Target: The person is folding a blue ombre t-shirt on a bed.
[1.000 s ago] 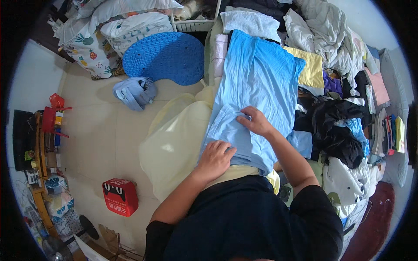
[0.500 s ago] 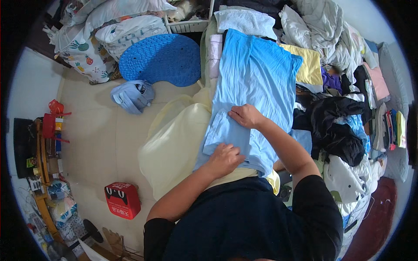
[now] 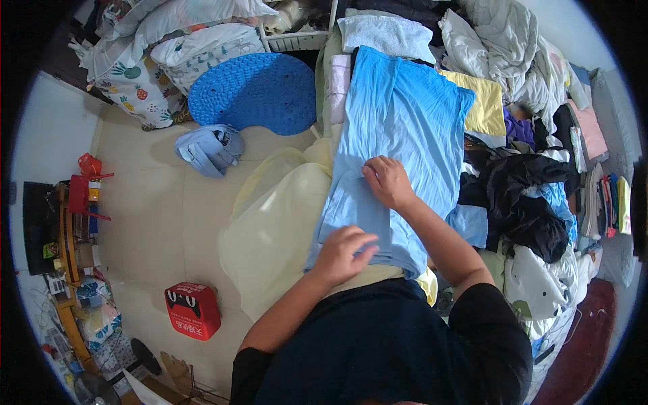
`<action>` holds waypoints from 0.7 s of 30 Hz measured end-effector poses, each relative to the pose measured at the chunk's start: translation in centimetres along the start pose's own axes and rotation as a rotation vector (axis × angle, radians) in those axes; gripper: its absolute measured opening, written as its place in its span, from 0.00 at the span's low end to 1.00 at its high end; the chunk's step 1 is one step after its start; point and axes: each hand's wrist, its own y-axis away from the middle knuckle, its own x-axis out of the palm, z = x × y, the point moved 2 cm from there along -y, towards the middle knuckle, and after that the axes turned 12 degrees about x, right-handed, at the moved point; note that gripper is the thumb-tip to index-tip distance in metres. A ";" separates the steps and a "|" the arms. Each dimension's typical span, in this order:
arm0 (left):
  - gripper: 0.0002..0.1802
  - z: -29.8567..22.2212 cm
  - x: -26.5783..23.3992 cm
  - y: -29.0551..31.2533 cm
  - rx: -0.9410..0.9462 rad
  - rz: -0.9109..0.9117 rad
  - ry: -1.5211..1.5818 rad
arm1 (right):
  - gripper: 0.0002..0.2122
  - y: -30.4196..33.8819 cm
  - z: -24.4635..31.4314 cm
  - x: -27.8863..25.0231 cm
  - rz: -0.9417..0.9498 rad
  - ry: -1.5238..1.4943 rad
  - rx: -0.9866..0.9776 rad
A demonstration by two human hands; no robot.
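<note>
has the right hand [image 3: 389, 182], curled, cannot tell if gripping, farther up the blue garment [image 3: 401, 108], stretched lengthwise ahead, than the left hand [image 3: 343, 258], loosely spread.

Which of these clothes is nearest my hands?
The blue garment spread in front of you, shading from deep blue to pale; the yellow cloth and crumpled black clothes lie farther off, to its right.

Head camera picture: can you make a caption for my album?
Left hand and right hand over spread blue cloth, pale yellow cloth alongside.
</note>
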 end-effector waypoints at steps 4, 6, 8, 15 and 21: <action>0.15 0.9 -3.0 0.9 -0.081 -0.374 -0.396 | 0.18 -0.9 -0.3 1.1 0.365 -0.127 0.373; 0.26 2.1 -3.2 2.2 -0.185 -0.343 -0.537 | 0.20 -2.3 -0.9 2.1 0.518 -0.096 0.508; 0.29 1.7 -2.7 2.8 -0.282 -0.270 -0.458 | 0.23 -3.5 -2.0 3.4 0.725 -0.177 0.587; 0.39 1.4 -2.2 2.8 -0.389 -0.288 -0.345 | 0.15 -6.8 0.5 2.8 1.032 -0.292 0.309; 0.36 2.0 -2.0 3.3 -0.243 -0.260 -0.313 | 0.10 -7.9 2.3 1.5 1.027 -0.377 0.171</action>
